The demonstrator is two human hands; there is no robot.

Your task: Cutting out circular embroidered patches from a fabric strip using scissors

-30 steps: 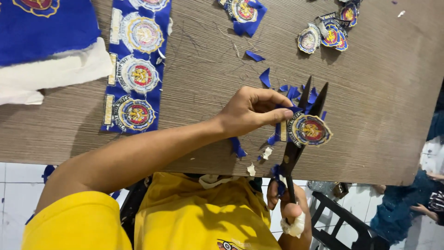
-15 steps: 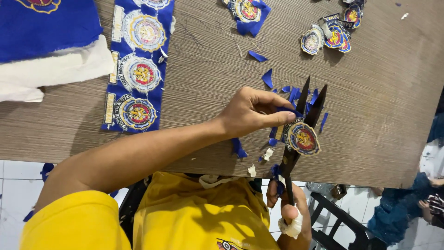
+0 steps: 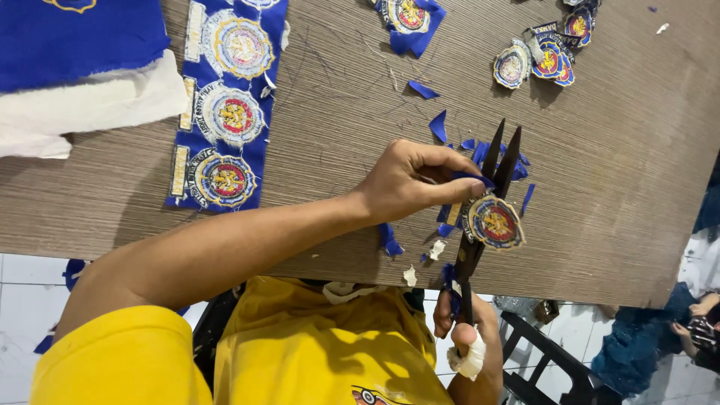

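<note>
My left hand (image 3: 409, 180) reaches across the wooden table (image 3: 615, 187) and pinches an embroidered round patch (image 3: 493, 223), red and gold in the middle with a blue trimmed rim. Black scissors (image 3: 501, 161) point away from me with their blades apart, either side of the patch's upper edge. My right hand (image 3: 469, 334) grips the scissor handles below the table's near edge; one finger wears a white wrap. Blue offcuts (image 3: 390, 240) lie around the patch.
A blue fabric strip with several uncut patches (image 3: 225, 112) lies at the left, beside blue cloth on white backing (image 3: 82, 67). Finished patches (image 3: 540, 56) sit at the far right, another patch (image 3: 409, 15) at the top. A black chair (image 3: 555, 360) and a seated person (image 3: 697, 322) are off to the right.
The patch has shifted slightly down and to the left between the blades, turned by my left fingers. The scissors stay in nearly the same place with blades apart.
</note>
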